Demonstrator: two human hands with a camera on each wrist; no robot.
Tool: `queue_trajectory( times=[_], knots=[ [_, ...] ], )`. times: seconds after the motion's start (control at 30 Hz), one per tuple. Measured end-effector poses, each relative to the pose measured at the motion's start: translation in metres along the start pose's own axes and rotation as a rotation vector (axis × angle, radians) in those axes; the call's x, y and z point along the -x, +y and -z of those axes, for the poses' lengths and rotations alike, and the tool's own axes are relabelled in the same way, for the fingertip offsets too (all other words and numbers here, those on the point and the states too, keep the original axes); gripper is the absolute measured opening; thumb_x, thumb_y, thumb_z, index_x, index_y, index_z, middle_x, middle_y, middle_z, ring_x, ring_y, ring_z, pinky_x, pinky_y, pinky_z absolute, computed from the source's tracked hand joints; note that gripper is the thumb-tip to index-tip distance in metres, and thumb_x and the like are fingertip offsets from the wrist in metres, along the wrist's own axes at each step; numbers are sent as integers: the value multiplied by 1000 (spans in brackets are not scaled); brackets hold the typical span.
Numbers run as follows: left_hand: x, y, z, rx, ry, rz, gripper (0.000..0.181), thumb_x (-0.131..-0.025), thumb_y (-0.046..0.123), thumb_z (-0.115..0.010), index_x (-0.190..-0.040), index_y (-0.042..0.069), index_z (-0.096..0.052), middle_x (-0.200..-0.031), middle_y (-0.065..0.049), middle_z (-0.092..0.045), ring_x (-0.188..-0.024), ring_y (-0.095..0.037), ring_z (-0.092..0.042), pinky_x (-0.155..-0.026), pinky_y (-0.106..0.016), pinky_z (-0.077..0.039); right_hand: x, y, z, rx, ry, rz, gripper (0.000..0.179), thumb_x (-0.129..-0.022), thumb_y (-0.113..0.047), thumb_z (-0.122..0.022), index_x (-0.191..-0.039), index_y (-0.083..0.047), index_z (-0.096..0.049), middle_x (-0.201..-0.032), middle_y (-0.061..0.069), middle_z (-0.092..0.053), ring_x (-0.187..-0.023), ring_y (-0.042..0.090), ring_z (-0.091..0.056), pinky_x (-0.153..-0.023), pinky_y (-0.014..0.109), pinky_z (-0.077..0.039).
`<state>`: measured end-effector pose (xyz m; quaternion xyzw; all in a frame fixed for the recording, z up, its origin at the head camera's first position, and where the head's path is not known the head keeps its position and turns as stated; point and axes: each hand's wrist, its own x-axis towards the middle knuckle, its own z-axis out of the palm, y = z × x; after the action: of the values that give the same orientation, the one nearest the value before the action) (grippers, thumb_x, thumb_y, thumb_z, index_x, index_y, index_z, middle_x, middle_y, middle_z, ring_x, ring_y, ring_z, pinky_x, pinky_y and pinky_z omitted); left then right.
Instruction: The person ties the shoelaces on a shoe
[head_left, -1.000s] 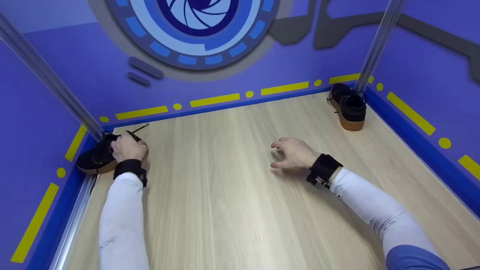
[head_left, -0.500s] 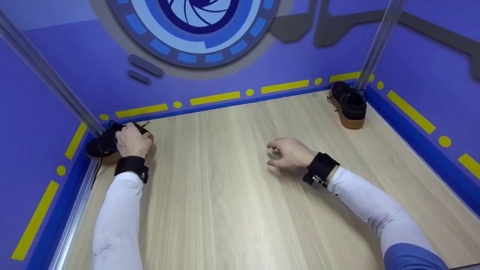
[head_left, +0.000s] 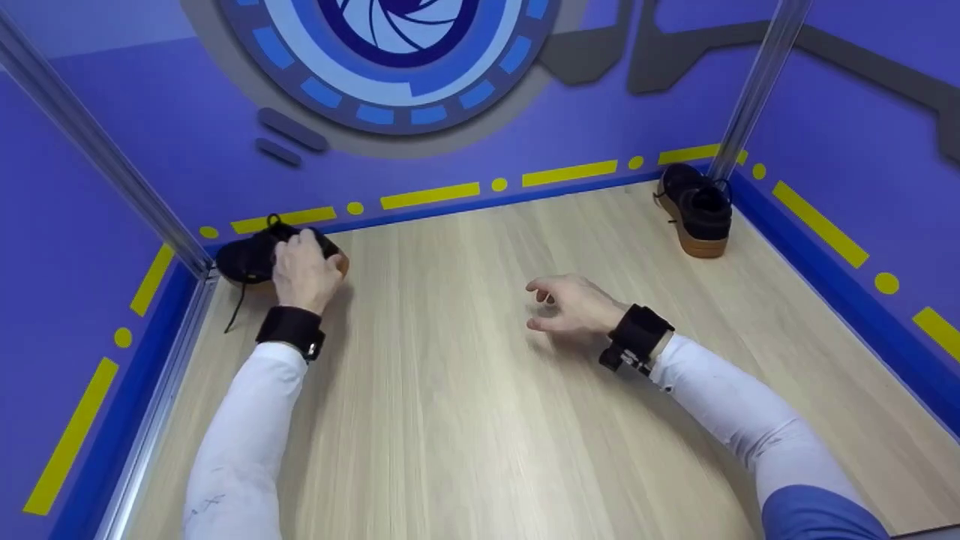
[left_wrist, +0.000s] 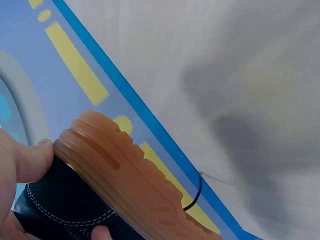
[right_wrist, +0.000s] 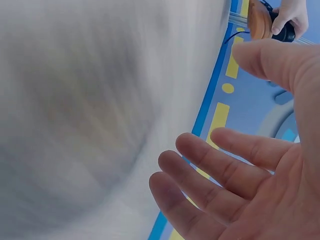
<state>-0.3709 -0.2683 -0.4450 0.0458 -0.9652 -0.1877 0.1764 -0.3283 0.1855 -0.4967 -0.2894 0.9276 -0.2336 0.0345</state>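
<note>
In front of me rose a violet-blue printed back wall (head_left: 142,142) with a large round emblem of blue rings (head_left: 405,109). Matching side walls (head_left: 862,165) met it at slim silvery metal corner posts (head_left: 756,90). Yellow dashes and dots (head_left: 429,196) ran above a dark blue strip (head_left: 840,304). My pale wood-grain surface (head_left: 450,375) caught soft light, brightest down its middle.

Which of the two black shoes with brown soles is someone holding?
The black, brown-soled shoe at far left, gripped by the left hand; the matching black shoe stands untouched at far right.
</note>
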Motion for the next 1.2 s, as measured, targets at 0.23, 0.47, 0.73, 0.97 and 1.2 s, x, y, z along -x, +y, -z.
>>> queue_trajectory(
  times=[0.23,0.47,0.73,0.97,1.2],
  knots=[
    [10,32,-12,25,-14,-111,46,-105,21,-78,-136,-9,-61,-135,-34,-68,-130,-52,-60,-112,-65,-54,-4,-9,-1,-129,-24,-24,73,-97,-40,-82,-152,2,-62,-128,23,-80,-119,39,-77,-106,56,-63],
    [26,64,-16,65,3,-228,40,-102,22,-83,-125,-5,-63,-127,-29,-71,-120,-50,-63,-107,-61,-56,-7,-17,0,-228,-47,-31,69,-98,-41,-80,-150,2,-65,-129,24,-80,-119,38,-78,-106,55,-64],
    [48,90,-16,61,3,-367,38,-102,22,-84,-121,-4,-64,-119,-26,-73,-112,-47,-65,-98,-57,-60,-17,-29,-5,-356,-57,-33,63,-101,-37,-78,-149,3,-66,-135,25,-77,-124,37,-76,-110,52,-63],
    [64,104,-24,51,9,-492,38,-101,19,-85,-123,-5,-65,-116,-26,-73,-110,-46,-66,-100,-56,-60,-30,-49,-9,-498,13,-11,52,-107,-31,-73,-146,2,-69,-137,21,-78,-125,36,-76,-113,47,-60],
    [81,119,-27,88,-20,-576,35,-96,17,-89,-111,-1,-63,-109,-20,-72,-105,-43,-65,-94,-55,-59,-36,-60,-14,-714,-10,-122,53,-115,-32,-61,-155,4,-59,-152,28,-68,-135,40,-72,-110,47,-63]
  ],
)
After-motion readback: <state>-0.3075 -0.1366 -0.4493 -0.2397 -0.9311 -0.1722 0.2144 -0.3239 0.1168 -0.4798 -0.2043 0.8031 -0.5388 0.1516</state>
